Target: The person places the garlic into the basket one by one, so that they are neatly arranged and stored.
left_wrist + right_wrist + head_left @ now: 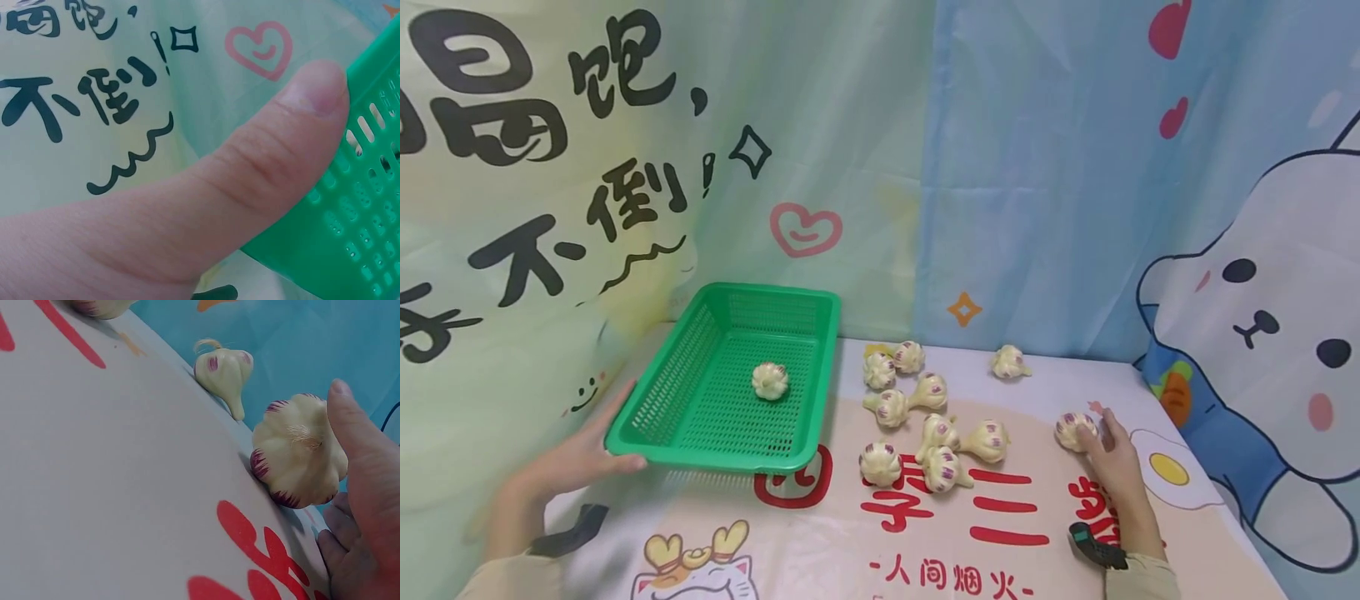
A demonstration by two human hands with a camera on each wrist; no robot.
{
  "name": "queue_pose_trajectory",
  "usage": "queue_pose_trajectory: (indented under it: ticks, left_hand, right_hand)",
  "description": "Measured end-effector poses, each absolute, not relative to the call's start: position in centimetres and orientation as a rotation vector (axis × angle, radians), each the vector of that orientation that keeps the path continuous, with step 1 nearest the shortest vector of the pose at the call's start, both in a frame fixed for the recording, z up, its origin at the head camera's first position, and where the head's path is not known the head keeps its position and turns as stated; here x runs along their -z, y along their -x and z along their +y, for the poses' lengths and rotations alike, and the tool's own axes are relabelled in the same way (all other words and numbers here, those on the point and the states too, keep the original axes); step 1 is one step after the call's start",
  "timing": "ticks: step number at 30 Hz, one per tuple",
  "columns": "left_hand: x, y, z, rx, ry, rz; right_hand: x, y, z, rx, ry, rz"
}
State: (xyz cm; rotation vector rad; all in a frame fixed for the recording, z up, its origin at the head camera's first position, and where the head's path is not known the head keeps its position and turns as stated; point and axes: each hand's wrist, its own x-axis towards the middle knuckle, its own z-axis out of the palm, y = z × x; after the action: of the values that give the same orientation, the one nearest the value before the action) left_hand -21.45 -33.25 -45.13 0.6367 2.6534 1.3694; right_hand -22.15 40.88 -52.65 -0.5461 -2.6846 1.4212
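At the left, my left hand (576, 457) holds the near left corner of a green plastic basket (718, 457), thumb along the front wall and fingers at the left side. The left wrist view shows the thumb (269, 150) against the slotted wall. One garlic bulb (771, 381) lies inside the basket. On the right, my right hand (1112, 458) is at another garlic bulb (1071, 431) on the table. In the right wrist view that bulb's root end faces the camera; the thumb (353, 425) overlaps its edge, while the other fingers are lower down, partly hidden.
Several loose garlic bulbs (940, 433) cluster on the table right of the basket. A single garlic bulb (1010, 362) lies near the back edge. Printed cloth (1037, 167) hangs behind, and the table carries a printed covering (820, 550).
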Motion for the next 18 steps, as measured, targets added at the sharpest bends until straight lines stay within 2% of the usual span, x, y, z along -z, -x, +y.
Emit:
queue_pose_trajectory:
  ticks: [8,18]
  left_hand:
    - [44.95,21.4,-33.25,-1.405,-0.672,2.631]
    - [45.03,21.93,-32.53,-1.414,-0.674,2.604]
  right_hand:
    - [53.07,22.27,40.66,-1.402,0.605,-2.694]
    - [53.16,21.97,41.14,-1.335,0.437,-2.662]
